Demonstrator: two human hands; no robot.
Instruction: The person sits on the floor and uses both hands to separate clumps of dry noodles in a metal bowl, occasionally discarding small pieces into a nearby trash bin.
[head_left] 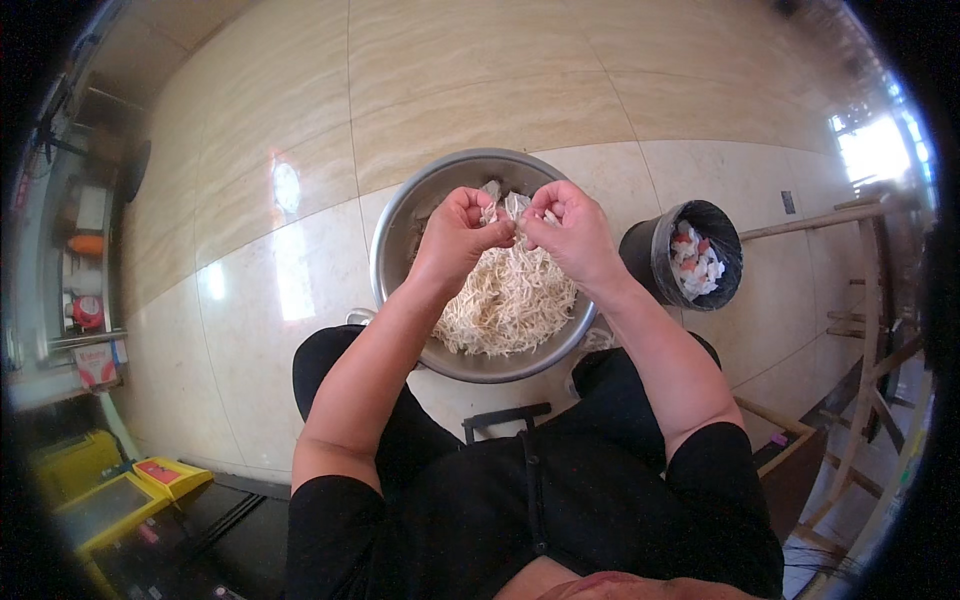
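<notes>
A wide metal basin (490,368) holds a big heap of thin, pale cream shreds (510,305); their exact kind is not clear. Over the far half of the basin, my left hand (458,238) and my right hand (572,240) meet, fingers curled and thumbs nearly touching. Each pinches pale shreds like those in the heap. Just beyond the fingertips, greyish-white pieces (517,204) show against the basin's far side, partly hidden by my hands. The basin stands on the floor between my knees.
A black-lined bin (650,262) with crumpled white and reddish scraps stands close by on the right. Beyond it are a wooden frame (875,290) and a brown wooden box (790,455). A yellow case (120,500) and shelving (85,260) line the left. Glossy tiles (450,90) cover the floor.
</notes>
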